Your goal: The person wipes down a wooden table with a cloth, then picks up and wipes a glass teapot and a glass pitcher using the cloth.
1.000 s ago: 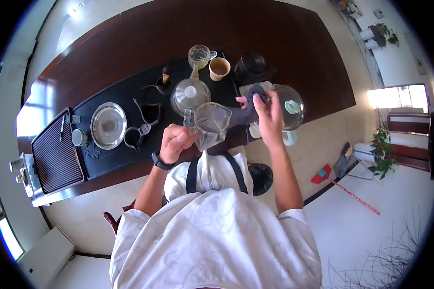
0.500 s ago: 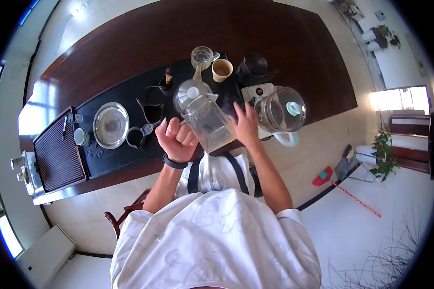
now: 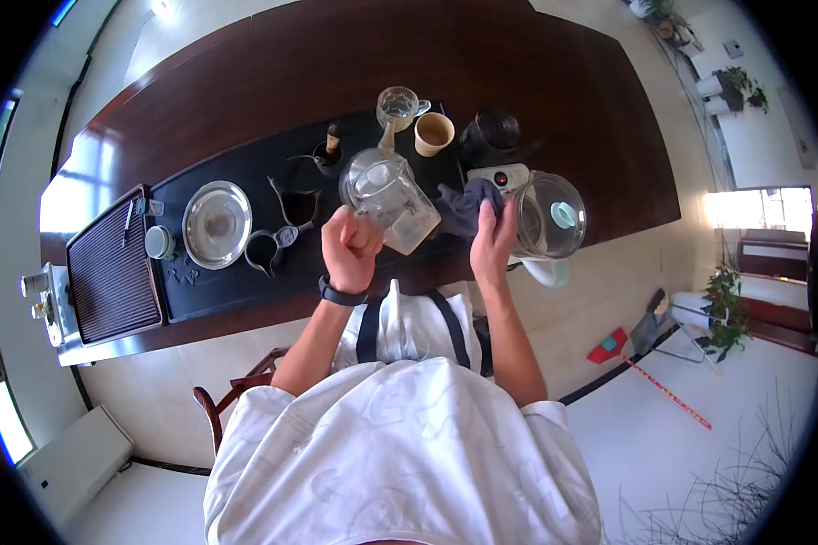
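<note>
My left hand (image 3: 350,250), with a dark band on its wrist, is closed at the handle side of a clear glass pitcher (image 3: 411,223). The pitcher is tilted and has a little pale liquid low in it. Partly hidden behind it is a rounded silvery pot (image 3: 358,169) with a stem toward the back. My right hand (image 3: 493,245) grips a dark grey cloth (image 3: 469,202), just right of the pitcher and apart from it. Beyond are a glass mug (image 3: 396,106) and a paper cup (image 3: 434,130) with brownish contents or inside.
A glass kettle (image 3: 554,222) stands at the right by a control base (image 3: 500,177). Behind it is a dark round vessel (image 3: 493,130). Leftward on the black mat lie a steel plate (image 3: 217,224), dark holders (image 3: 264,250), a small jar (image 3: 160,242) and a slatted tray (image 3: 109,272).
My right hand was empty with fingers spread by the pitcher; now it holds the dark cloth, farther right. My left hand and the pitcher have shifted up and slightly right.
</note>
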`<state>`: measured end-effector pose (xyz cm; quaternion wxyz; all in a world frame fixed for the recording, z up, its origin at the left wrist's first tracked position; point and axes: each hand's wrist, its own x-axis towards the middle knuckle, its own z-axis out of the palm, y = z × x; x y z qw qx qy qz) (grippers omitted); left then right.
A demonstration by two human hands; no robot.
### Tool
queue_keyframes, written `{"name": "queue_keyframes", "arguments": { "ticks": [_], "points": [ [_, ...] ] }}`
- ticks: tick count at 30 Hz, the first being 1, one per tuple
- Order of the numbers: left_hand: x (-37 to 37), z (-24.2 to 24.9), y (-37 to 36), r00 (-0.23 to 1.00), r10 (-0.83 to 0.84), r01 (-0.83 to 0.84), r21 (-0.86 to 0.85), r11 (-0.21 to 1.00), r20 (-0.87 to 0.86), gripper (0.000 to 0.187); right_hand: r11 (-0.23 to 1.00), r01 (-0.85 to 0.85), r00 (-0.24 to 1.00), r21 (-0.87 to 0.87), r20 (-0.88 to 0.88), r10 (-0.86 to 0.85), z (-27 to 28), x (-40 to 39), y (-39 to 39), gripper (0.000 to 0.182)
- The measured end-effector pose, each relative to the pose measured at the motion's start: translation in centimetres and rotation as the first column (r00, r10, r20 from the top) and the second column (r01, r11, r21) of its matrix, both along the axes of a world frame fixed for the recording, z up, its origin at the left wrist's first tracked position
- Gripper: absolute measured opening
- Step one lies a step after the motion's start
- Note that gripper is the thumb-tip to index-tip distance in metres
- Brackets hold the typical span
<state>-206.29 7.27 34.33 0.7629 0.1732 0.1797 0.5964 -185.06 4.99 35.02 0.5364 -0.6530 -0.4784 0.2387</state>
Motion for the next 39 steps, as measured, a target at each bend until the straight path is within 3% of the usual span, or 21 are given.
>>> {"name": "queue_keyframes", "arguments": {
  "ticks": [2,3,4,10,12,15,17,20,22,24,25,30,32,34,38,39],
  "points": [
    [1.3,-0.5,0.0,0.971,0.073,-0.069,0.025,0.997,-0.228,0.040,0.987,-0.071,0.950,0.146,0.311,0.022,0.4,-0.9,0.4,0.027],
    [2.2,-0.1,-0.1,0.933,0.127,-0.100,0.097,0.990,-0.337,0.041,0.985,-0.111,0.959,0.130,0.274,0.072,1.3,-2.3,0.7,0.023],
    [2.8,-0.5,0.1,0.938,0.112,-0.068,0.141,0.988,-0.327,0.041,0.975,-0.148,0.924,0.164,0.373,0.078,1.5,-3.5,1.0,0.022],
    [2.8,0.1,0.3,0.887,0.197,-0.102,0.239,0.966,-0.418,0.042,0.964,-0.095,0.936,0.250,0.353,0.001,1.7,-5.2,1.3,0.019],
    [2.7,-0.5,0.8,0.790,0.231,-0.067,0.295,0.953,-0.568,0.040,0.980,-0.062,0.965,0.191,0.263,0.010,0.0,-5.4,1.1,0.019],
    [2.1,-0.6,1.1,0.882,0.155,-0.064,0.212,0.975,-0.445,0.039,0.960,-0.129,0.921,0.248,0.390,0.023,-0.4,-5.5,0.3,0.021],
    [2.4,-0.2,0.9,0.856,0.140,-0.053,0.185,0.981,-0.498,0.040,0.937,-0.215,0.868,0.276,0.493,0.054,0.2,-5.5,0.0,0.025],
    [3.6,-0.7,0.1,0.823,0.098,-0.006,0.163,0.987,-0.560,0.039,0.930,-0.223,0.857,0.291,0.514,0.044,1.9,-4.6,2.6,0.024],
    [3.7,-0.2,-0.2,0.859,0.031,0.024,0.101,0.995,-0.511,0.039,0.944,-0.154,0.900,0.293,0.436,0.011,3.2,-3.7,4.7,0.020],
    [3.5,0.6,0.2,0.862,0.074,-0.027,0.101,0.995,-0.501,0.039,0.950,-0.186,0.898,0.250,0.435,0.062,2.4,-3.7,3.6,0.022],
    [3.2,0.9,1.0,0.909,0.070,-0.038,0.085,0.996,-0.411,0.039,0.935,-0.236,0.881,0.265,0.465,0.091,1.7,-4.2,2.1,0.023],
    [3.0,1.0,0.9,0.894,-0.011,0.032,0.041,0.999,-0.448,0.037,0.896,-0.347,0.813,0.278,0.566,0.140,0.6,-4.8,0.0,0.025],
    [3.4,0.7,0.2,0.894,-0.036,0.045,0.008,0.999,-0.447,0.036,0.919,-0.268,0.844,0.287,0.530,0.081,2.5,-4.8,2.4,0.022],
    [3.6,0.6,-0.4,0.943,-0.109,0.104,-0.034,0.994,-0.316,0.034,0.941,-0.201,0.901,0.273,0.427,0.069,3.6,-4.4,4.2,0.023],
    [2.6,2.2,1.8,0.937,0.029,-0.044,-0.034,0.998,-0.347,0.033,0.872,-0.401,0.805,0.279,0.562,0.190,1.3,-5.2,-0.2,0.022],
    [2.1,2.0,2.1,0.944,0.003,-0.008,-0.016,1.000,-0.331,0.033,0.874,-0.396,0.806,0.283,0.563,0.183,1.1,-5.5,-0.9,0.023]
  ]
}}
